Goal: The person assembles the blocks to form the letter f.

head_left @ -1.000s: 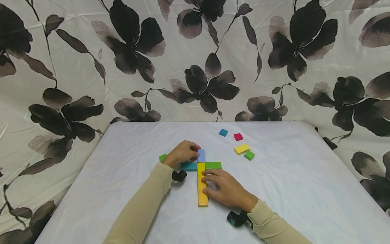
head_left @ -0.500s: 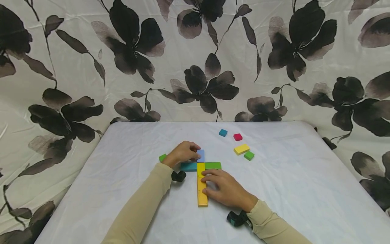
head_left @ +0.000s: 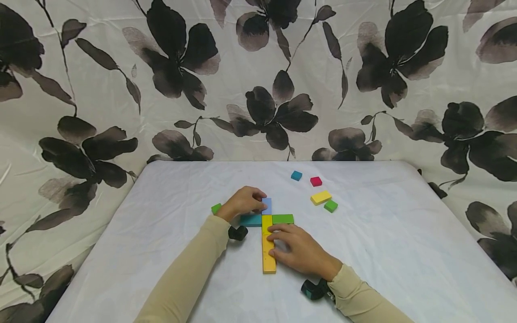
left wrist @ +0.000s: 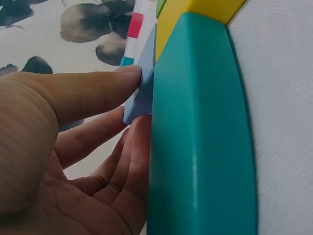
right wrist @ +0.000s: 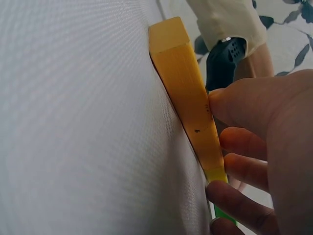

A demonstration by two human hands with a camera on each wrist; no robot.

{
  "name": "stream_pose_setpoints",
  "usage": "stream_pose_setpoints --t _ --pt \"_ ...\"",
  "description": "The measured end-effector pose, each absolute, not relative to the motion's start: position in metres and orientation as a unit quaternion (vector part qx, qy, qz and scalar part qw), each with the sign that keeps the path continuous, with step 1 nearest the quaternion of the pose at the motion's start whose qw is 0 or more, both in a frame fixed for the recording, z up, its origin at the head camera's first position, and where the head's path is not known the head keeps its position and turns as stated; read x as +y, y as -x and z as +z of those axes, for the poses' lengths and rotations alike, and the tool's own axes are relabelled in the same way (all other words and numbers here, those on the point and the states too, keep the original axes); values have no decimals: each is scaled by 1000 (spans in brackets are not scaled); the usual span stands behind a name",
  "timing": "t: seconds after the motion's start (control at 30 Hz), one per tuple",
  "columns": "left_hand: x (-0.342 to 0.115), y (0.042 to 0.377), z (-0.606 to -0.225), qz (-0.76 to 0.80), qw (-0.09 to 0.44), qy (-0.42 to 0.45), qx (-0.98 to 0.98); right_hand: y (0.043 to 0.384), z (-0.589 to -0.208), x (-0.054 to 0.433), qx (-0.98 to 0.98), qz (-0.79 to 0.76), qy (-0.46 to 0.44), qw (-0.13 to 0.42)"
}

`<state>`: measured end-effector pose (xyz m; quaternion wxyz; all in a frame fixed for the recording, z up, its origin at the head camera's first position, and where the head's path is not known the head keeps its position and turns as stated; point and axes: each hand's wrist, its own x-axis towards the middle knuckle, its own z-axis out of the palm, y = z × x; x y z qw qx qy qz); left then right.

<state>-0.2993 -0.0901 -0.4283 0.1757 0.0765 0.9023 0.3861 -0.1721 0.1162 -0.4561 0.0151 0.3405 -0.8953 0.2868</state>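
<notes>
My left hand [head_left: 243,201] holds a small light blue block [head_left: 268,202] by its left side. In the left wrist view, thumb and fingertips meet that light blue block [left wrist: 145,98] beyond a long teal block [left wrist: 200,132]. The light blue block lies at the top of a cross of blocks. Its arms are the teal block [head_left: 251,220] on the left and a green block [head_left: 282,218] on the right. A yellow block [head_left: 266,220] and an orange-yellow block [head_left: 269,265] form the stem. My right hand [head_left: 300,249] rests its spread fingertips along the stem's right side.
Farther back right on the white-covered table [head_left: 387,224] lie a small blue block [head_left: 296,175], a red block [head_left: 316,181], a yellow block [head_left: 321,198] and a green block [head_left: 330,206]. Another green block [head_left: 216,208] is partly behind my left wrist. A flowered cloth [head_left: 343,80] hangs behind.
</notes>
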Motion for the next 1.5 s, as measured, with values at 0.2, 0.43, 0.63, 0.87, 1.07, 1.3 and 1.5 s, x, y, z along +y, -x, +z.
stream_pose_setpoints --t 0.2,0.43,0.63,0.87,1.07,1.3,1.5 --pt "-92 299 -423 376 181 -86 905 172 -457 116 -894 289 -341 18" --pt "-105 299 -419 393 171 -101 898 172 -454 115 -896 290 -337 10" --pt "-116 293 -417 402 156 -92 898 171 -453 114 -898 288 -332 5" --pt "-133 284 -416 406 132 -90 900 172 -453 114 -894 289 -342 10" --pt "-146 278 -415 415 103 -89 900 172 -453 114 -895 289 -339 9" --pt "-161 272 -413 437 96 -91 890 172 -454 115 -897 287 -336 7" --pt "-171 271 -410 454 94 -88 881 173 -456 116 -895 287 -341 15"
